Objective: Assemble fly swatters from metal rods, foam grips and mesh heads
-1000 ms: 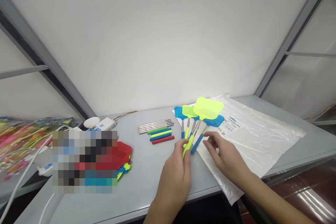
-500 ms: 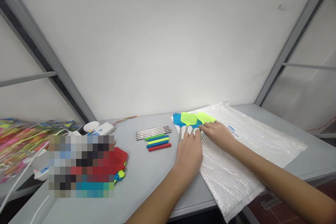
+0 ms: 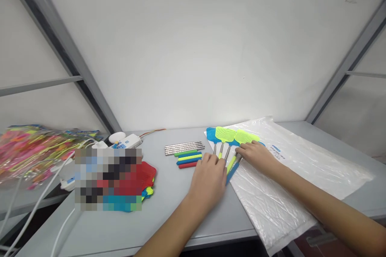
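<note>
Several fly swatters with metal rods lie fanned out on the front-left part of a white plastic bag. A yellow-green swatter head [image 3: 225, 134] overlaps a blue swatter head [image 3: 210, 134], and another yellow-green head [image 3: 245, 136] lies to the right. My left hand [image 3: 209, 172] is curled over the handles at the left, hiding their lower ends. My right hand [image 3: 256, 155] has its fingers closed at the rods just below the right-hand heads. A yellow-green handle [image 3: 231, 164] and a blue handle [image 3: 233, 173] show between my hands.
Metal rods [image 3: 184, 148] and loose coloured handles [image 3: 189, 157] lie left of the swatters. The white plastic bag [image 3: 301, 164] spreads right over the table edge. Red swatter heads [image 3: 147, 174], partly pixelated, a power strip [image 3: 129, 141] with cables, and bagged colourful items [image 3: 39, 152] are at left.
My left hand has slid down from the rods towards the handle ends, uncovering rods and coloured handles. My right hand stays by the right-hand heads. The view has shifted slightly.
</note>
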{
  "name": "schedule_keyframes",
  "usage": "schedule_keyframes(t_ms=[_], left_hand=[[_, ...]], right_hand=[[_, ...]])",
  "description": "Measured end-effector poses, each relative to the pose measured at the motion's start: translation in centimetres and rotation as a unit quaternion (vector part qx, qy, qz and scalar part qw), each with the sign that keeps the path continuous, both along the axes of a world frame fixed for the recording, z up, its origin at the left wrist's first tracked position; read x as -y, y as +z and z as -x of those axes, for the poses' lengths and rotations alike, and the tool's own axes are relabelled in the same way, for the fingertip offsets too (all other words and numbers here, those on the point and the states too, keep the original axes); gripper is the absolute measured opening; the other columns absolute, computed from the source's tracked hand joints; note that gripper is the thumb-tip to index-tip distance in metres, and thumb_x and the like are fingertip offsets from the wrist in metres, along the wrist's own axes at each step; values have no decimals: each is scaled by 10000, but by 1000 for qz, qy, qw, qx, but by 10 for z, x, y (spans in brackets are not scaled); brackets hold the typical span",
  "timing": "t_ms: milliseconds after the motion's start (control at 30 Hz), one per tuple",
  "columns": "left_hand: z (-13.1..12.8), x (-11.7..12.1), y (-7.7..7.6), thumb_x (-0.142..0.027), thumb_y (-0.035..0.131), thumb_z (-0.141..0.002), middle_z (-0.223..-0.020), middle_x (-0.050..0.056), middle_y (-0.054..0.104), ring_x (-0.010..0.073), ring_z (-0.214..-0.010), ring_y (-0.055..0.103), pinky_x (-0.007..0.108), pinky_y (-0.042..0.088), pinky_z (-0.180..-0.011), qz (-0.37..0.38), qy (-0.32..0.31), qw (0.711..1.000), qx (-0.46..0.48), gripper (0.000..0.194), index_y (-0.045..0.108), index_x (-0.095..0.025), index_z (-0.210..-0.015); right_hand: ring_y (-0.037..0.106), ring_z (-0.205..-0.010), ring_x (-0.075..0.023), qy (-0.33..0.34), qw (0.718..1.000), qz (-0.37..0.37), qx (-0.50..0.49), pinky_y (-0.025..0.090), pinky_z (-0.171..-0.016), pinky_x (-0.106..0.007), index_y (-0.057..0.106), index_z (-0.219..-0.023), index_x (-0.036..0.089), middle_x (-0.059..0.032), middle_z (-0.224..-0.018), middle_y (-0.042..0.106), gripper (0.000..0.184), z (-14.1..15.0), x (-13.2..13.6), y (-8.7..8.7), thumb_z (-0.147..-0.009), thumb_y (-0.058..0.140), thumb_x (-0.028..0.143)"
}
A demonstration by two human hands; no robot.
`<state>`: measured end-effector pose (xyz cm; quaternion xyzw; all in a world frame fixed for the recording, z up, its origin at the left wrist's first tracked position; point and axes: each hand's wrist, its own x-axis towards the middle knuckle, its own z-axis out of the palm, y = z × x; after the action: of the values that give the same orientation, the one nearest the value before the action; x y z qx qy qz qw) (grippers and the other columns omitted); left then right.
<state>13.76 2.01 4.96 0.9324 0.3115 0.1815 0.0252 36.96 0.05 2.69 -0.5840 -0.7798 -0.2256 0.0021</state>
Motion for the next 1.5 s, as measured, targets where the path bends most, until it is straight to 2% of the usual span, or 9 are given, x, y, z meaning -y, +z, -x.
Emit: schedule_keyframes(t_ms=[200,367,467,633,833,1033,1333,1400,1500], left_hand=[[64,-25,1,-243,356,-988,-909,59,582,228,-926,493,360,440,-806,-2,43,999,34,264,610,-196,-935],[97,-28,-8,-245,411,-965,-958,72,560,240,-946,479,359,441,-777,-12,114,993,-19,221,624,-210,-1010],[100,-24,-14,-238,455,-939,-960,81,547,250,-918,477,364,435,-734,-27,138,989,-52,201,625,-217,-1044],[101,-19,-19,-217,433,-943,-951,76,534,242,-894,468,362,419,-716,-32,137,989,-42,194,623,-201,-906],[105,-18,-25,-230,456,-941,-1066,78,540,254,-954,466,394,418,-758,-21,135,990,-23,174,597,-215,-1043],[103,-16,-33,-253,471,-951,-1079,78,552,251,-969,473,385,402,-741,-15,104,993,-52,135,598,-210,-958],[105,-9,-35,-207,444,-968,-968,57,587,234,-897,501,356,374,-701,-21,102,993,-62,127,568,-206,-942],[108,-5,-33,-201,389,-988,-917,48,602,220,-853,516,356,374,-711,9,106,994,-32,172,560,-205,-970],[115,3,-31,-224,339,-1006,-920,36,619,200,-822,542,347,395,-739,93,111,986,77,200,534,-208,-1047]], right_hand=[[560,-639,-150,7,1000,12,-23,267,-615,-296,601,-829,197,-1,-715,608,229,11,-4,16,-855,489,-2],[591,-684,-163,36,998,30,-47,308,-624,-292,644,-877,212,-22,-775,644,210,40,-29,26,-896,488,71],[605,-695,-167,53,996,46,-62,327,-611,-282,666,-893,219,-34,-792,659,196,65,-59,25,-908,499,117],[629,-751,-171,63,990,77,-103,355,-593,-260,689,-918,225,-46,-889,689,210,100,-117,17,-924,485,176],[639,-805,-169,79,971,154,-166,412,-629,-245,715,-962,248,-45,-981,687,230,111,-160,9,-925,503,327],[627,-841,-181,89,953,199,-211,449,-704,-264,716,-976,235,-58,-983,670,245,101,-166,3,-907,501,331],[618,-804,-184,77,942,200,-256,448,-710,-280,680,-875,203,-64,-935,670,166,101,-164,-2,-856,533,279],[613,-764,-180,71,939,194,-276,440,-682,-276,654,-820,201,-56,-879,674,124,103,-164,-3,-836,549,264],[599,-677,-174,56,929,169,-325,432,-632,-278,613,-839,203,-35,-761,670,100,104,-162,0,-845,522,246]])
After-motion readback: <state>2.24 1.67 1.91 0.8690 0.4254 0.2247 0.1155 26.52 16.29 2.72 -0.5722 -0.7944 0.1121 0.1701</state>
